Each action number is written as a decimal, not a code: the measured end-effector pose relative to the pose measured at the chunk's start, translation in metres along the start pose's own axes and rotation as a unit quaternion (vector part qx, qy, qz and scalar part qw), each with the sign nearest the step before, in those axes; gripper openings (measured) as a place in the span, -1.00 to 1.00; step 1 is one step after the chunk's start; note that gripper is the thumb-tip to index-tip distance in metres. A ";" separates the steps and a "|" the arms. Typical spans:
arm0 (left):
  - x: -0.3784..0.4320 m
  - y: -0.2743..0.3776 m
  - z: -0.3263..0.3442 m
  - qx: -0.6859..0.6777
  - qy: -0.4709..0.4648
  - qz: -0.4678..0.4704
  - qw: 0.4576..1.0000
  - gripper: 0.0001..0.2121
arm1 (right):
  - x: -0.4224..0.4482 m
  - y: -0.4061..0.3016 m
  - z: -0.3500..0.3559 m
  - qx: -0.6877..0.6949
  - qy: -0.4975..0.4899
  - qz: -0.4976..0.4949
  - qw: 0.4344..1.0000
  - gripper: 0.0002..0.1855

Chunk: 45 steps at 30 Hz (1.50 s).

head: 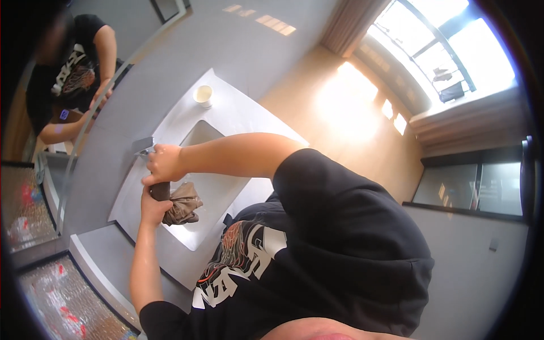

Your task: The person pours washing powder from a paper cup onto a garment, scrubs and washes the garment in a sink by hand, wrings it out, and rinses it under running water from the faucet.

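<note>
Both my hands are together over a white sink basin (pixel 221 187), holding a bunched brown cloth (pixel 185 204). My left hand (pixel 155 208) closes around the darker, tightly gathered part. Above it in the picture, my right hand (pixel 165 163) grips the top end of that same part, its fingers curled. The looser, lighter folds hang out to the right over the basin. Close beside my right hand's knuckles is a metal faucet (pixel 146 146); whether water runs from it I cannot tell.
A pale cup (pixel 204 95) stands on the white countertop (pixel 242 108) beyond the basin. On the left wall, a mirror (pixel 93 51) reflects a person in a black shirt. A dark-framed panel with bubble wrap (pixel 55 293) is at lower left. A bright window (pixel 437 46) lies upper right.
</note>
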State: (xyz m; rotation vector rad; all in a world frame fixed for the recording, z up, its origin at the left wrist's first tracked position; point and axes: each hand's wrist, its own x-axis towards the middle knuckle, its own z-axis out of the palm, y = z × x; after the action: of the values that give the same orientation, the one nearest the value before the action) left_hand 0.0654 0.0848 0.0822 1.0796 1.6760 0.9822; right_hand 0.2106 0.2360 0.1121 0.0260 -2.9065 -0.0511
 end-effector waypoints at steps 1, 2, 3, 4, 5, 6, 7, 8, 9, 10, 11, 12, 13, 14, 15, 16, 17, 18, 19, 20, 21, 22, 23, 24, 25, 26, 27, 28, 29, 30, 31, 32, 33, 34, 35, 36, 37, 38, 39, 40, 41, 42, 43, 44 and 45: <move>0.000 -0.005 0.002 0.001 -0.008 -0.003 1.000 -0.32 | -0.002 0.000 -0.003 0.004 0.030 -0.009 1.000 -0.54; 0.001 -0.014 0.003 -0.019 0.011 0.005 1.000 -0.30 | -0.004 0.002 0.004 0.002 0.028 -0.013 1.000 -0.50; 0.002 -0.017 0.005 -0.039 0.033 0.013 0.999 -0.29 | -0.005 0.003 0.003 0.004 0.027 -0.009 1.000 -0.50; 0.003 -0.020 0.008 -0.036 0.042 0.063 0.996 -0.30 | -0.006 0.003 0.002 -0.002 0.018 -0.009 1.000 -0.54; 0.005 -0.022 0.007 -0.035 0.040 0.061 0.997 -0.30 | -0.007 0.004 0.002 -0.009 0.008 -0.011 1.000 -0.57; 0.006 -0.014 0.006 -0.033 0.012 0.026 0.999 -0.31 | -0.007 0.003 0.005 -0.006 0.009 -0.012 1.000 -0.57; 0.007 -0.010 0.006 -0.031 -0.014 -0.008 0.999 -0.33 | -0.007 0.004 0.010 -0.012 -0.007 -0.009 1.000 -0.60; 0.009 -0.015 0.007 -0.034 -0.024 -0.008 0.999 -0.35 | -0.007 0.004 0.014 -0.018 -0.024 -0.007 1.000 -0.63; 0.008 -0.017 0.006 -0.001 -0.031 -0.032 0.999 -0.34 | -0.006 0.004 0.018 -0.012 -0.020 -0.019 1.000 -0.63; 0.005 -0.025 0.004 0.000 -0.039 -0.005 0.999 -0.33 | -0.007 -0.001 0.020 0.002 -0.010 -0.014 1.000 -0.65; 0.005 -0.033 0.002 0.002 -0.046 0.019 0.999 -0.33 | -0.008 -0.004 0.022 0.017 -0.002 -0.010 1.000 -0.67; 0.005 -0.029 0.008 -0.023 -0.046 0.028 0.998 -0.33 | -0.011 -0.003 0.027 0.013 0.012 -0.015 1.000 -0.66; 0.005 -0.024 0.016 -0.046 -0.043 0.034 0.997 -0.33 | -0.013 -0.001 0.031 0.013 0.027 -0.021 0.999 -0.65; 0.009 -0.028 0.015 -0.070 -0.046 0.034 0.996 -0.34 | -0.011 0.002 0.027 -0.003 0.016 -0.035 0.999 -0.58; 0.009 -0.034 0.012 -0.094 -0.047 0.035 0.994 -0.35 | -0.007 0.001 0.016 -0.024 -0.003 -0.028 0.999 -0.49; 0.007 -0.025 0.012 -0.111 -0.045 0.018 0.993 -0.36 | -0.006 0.002 0.009 -0.024 -0.007 -0.017 1.000 -0.42; 0.004 -0.012 0.008 -0.129 -0.043 0.005 0.991 -0.37 | -0.002 0.001 -0.002 -0.017 -0.010 0.000 1.000 -0.39; 0.004 -0.011 0.002 -0.132 -0.034 0.011 0.991 -0.39 | 0.001 0.005 0.000 -0.009 0.025 0.009 1.000 -0.32; 0.000 -0.004 0.001 -0.138 -0.028 0.019 0.990 -0.40 | -0.003 0.007 -0.005 0.023 0.069 0.017 0.997 -0.27; -0.009 0.004 -0.001 -0.176 -0.024 0.025 0.984 -0.43 | -0.007 0.009 -0.008 0.079 0.118 0.043 0.989 -0.21; -0.019 0.011 -0.004 -0.177 -0.010 0.023 0.984 -0.43 | -0.014 0.010 -0.016 0.159 0.153 0.093 0.971 -0.16; -0.025 0.017 -0.008 -0.226 -0.016 0.030 0.974 -0.44 | -0.025 0.013 -0.012 0.282 0.208 0.150 0.925 -0.10; -0.030 0.023 -0.012 -0.273 -0.023 0.038 0.961 -0.46 | -0.033 0.012 -0.001 0.395 0.222 0.248 0.856 -0.03; -0.032 0.032 -0.013 -0.278 -0.030 0.058 0.958 -0.47 | -0.045 0.020 0.027 0.518 0.195 0.324 0.767 -0.03; -0.033 0.030 -0.014 -0.276 -0.021 0.060 0.959 -0.47 | -0.050 0.026 0.039 0.622 0.091 0.381 0.678 -0.02; -0.034 0.028 -0.015 -0.292 -0.035 0.095 0.951 -0.46 | -0.052 0.026 0.048 0.702 -0.015 0.428 0.568 0.01; -0.031 0.029 -0.015 -0.305 -0.052 0.131 0.942 -0.45 | -0.053 0.021 0.064 0.702 -0.013 0.424 0.572 0.01; -0.029 0.037 -0.011 -0.320 -0.077 0.134 0.935 -0.44 | -0.056 0.015 0.081 0.818 -0.046 0.352 0.452 0.03; -0.025 0.039 -0.007 -0.318 -0.073 0.140 0.935 -0.44 | -0.053 0.008 0.088 0.907 -0.085 0.264 0.317 0.06; -0.020 0.035 -0.002 -0.384 -0.080 0.198 0.898 -0.44 | -0.047 -0.005 0.077 0.934 -0.098 0.212 0.270 0.08; -0.017 0.031 0.004 -0.448 -0.090 0.252 0.853 -0.44 | -0.045 -0.017 0.066 0.956 -0.109 0.163 0.218 0.10; -0.013 0.028 0.006 -0.469 -0.090 0.256 0.841 -0.40 | -0.042 -0.018 0.071 0.967 -0.113 0.162 0.163 0.15; -0.011 0.026 0.008 -0.470 -0.088 0.257 0.840 -0.40 | -0.038 -0.020 0.066 0.966 -0.115 0.163 0.163 0.15; -0.009 0.024 0.009 -0.487 -0.095 0.255 0.830 -0.39 | -0.035 -0.022 0.060 0.973 -0.164 0.070 0.145 0.14; -0.007 0.021 0.010 -0.505 -0.102 0.252 0.819 -0.38 | -0.035 -0.022 0.053 0.971 -0.189 0.023 0.142 0.08; -0.003 0.016 0.008 -0.512 -0.134 0.272 0.804 -0.40 | -0.035 -0.023 0.045 0.966 -0.213 -0.025 0.142 0.04; -0.003 0.011 0.009 -0.515 -0.131 0.272 0.802 -0.40 | -0.033 -0.017 0.045 0.966 -0.217 -0.023 0.140 0.04; -0.003 0.005 0.012 -0.517 -0.086 0.252 0.813 -0.43 | -0.029 -0.007 0.048 0.937 -0.249 -0.006 0.246 -0.02; -0.002 0.003 0.013 -0.518 -0.041 0.232 0.822 -0.46 | -0.025 -0.002 0.047 0.895 -0.278 0.010 0.349 -0.07; 0.001 0.003 0.016 -0.536 -0.041 0.230 0.811 -0.55 | -0.021 -0.007 0.048 0.887 -0.273 0.072 0.364 -0.26; 0.002 -0.007 0.016 -0.539 -0.038 0.230 0.810 -0.55 | -0.018 -0.005 0.049 0.835 -0.318 0.169 0.416 -0.43; 0.003 -0.026 0.015 -0.538 -0.005 0.184 0.822 -0.59 | -0.010 -0.009 0.044 0.803 -0.322 0.193 0.462 -0.48; 0.002 -0.040 0.016 -0.536 0.026 0.137 0.832 -0.62 | -0.003 -0.016 0.037 0.769 -0.325 0.215 0.507 -0.53; 0.005 -0.054 0.020 -0.555 0.093 0.106 0.820 -0.65 | -0.001 -0.023 0.038 0.768 -0.331 0.213 0.505 -0.53; 0.005 -0.051 0.027 -0.557 0.095 0.104 0.818 -0.65 | 0.000 -0.026 0.040 0.727 -0.335 0.244 0.547 -0.50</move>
State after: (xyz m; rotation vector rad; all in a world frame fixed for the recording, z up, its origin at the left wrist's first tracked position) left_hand 0.0771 0.0779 0.0256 0.3431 0.7950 1.9063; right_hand 0.2016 0.2110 0.0727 -0.6054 -2.2902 2.8284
